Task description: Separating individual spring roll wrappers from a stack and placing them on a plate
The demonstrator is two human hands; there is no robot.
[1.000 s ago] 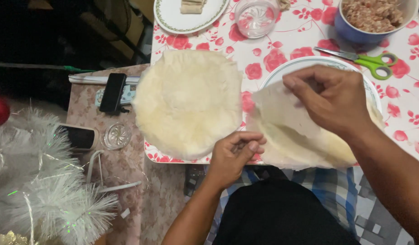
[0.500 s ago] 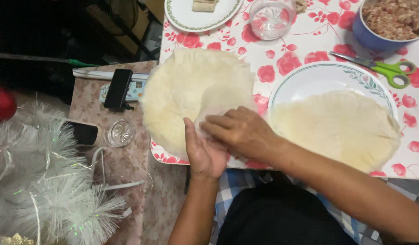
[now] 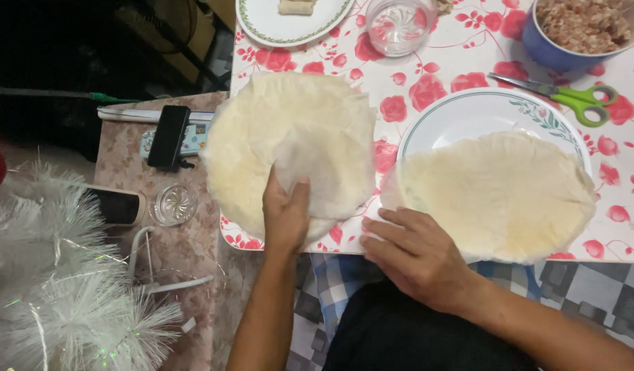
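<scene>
A stack of thin, pale round wrappers [image 3: 289, 137] lies on the rose-patterned tablecloth [image 3: 434, 75]. My left hand [image 3: 285, 209] rests flat on its near edge, pressing down a smaller, whiter sheet [image 3: 327, 172] laid on top. A second stack of wrappers [image 3: 499, 196] sits on a white plate [image 3: 468, 113] to the right. My right hand [image 3: 413, 251] lies at the table's near edge, fingers spread, its fingertips touching the left rim of that stack. It holds nothing.
Green-handled scissors [image 3: 571, 96], a blue bowl of minced filling [image 3: 578, 27], a clear glass [image 3: 398, 24] and a plate with a roll [image 3: 293, 17] stand at the back. Left on a side table are a dark phone [image 3: 168, 136], another phone [image 3: 114, 205], a small glass dish [image 3: 174, 204] and white tinsel branches [image 3: 49, 295].
My right hand peeled a sheet off the plate's stack, carried it left onto the other stack, then drew back to the plate's near edge. My left hand moved up onto the sheet.
</scene>
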